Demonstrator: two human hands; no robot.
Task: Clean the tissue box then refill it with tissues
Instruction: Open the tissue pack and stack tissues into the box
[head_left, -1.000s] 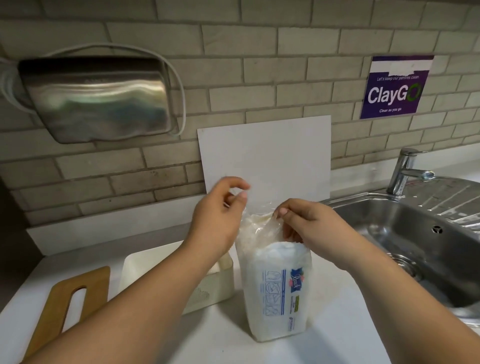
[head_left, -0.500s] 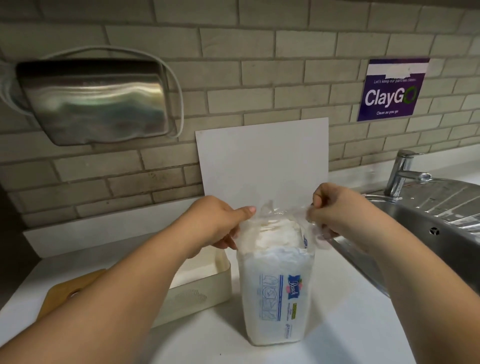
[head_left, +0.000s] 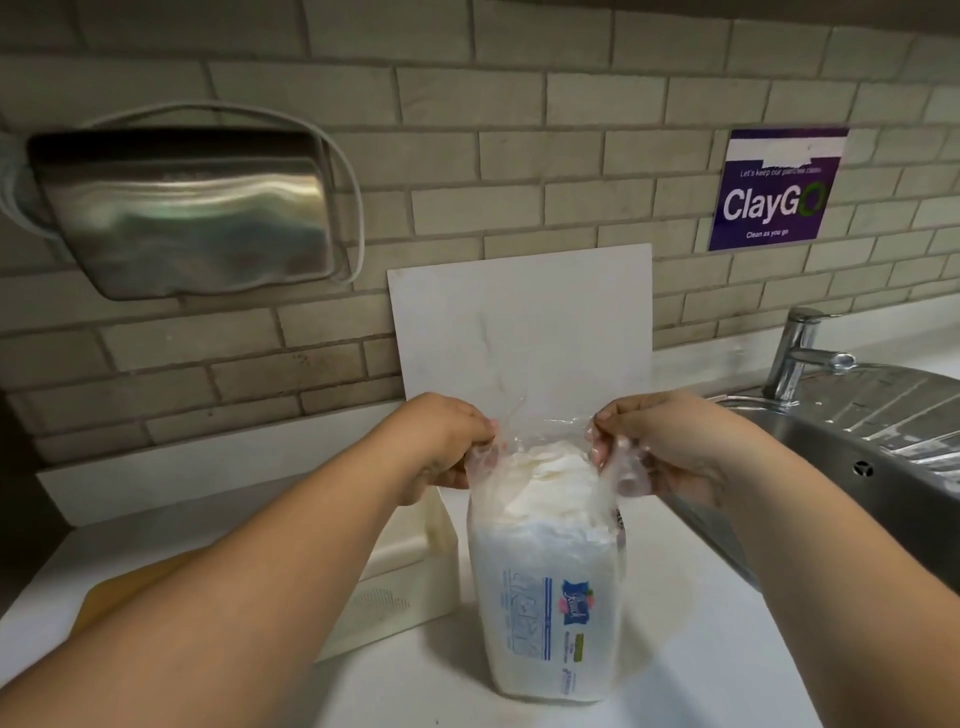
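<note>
Two hands pulled apart — left hand (head_left: 441, 441), right hand (head_left: 662, 447) each pinch one tissue pack (head_left: 545, 587) (top open).

the tissue pack (head_left: 545, 587), clear plastic with blue print and stuffed with white tissues, stands upright on the counter (head_left: 685, 654), its top film torn open and stretched wide. the cream, open-topped tissue box (head_left: 410, 587) sits just beside it at nine o'clock.
</note>
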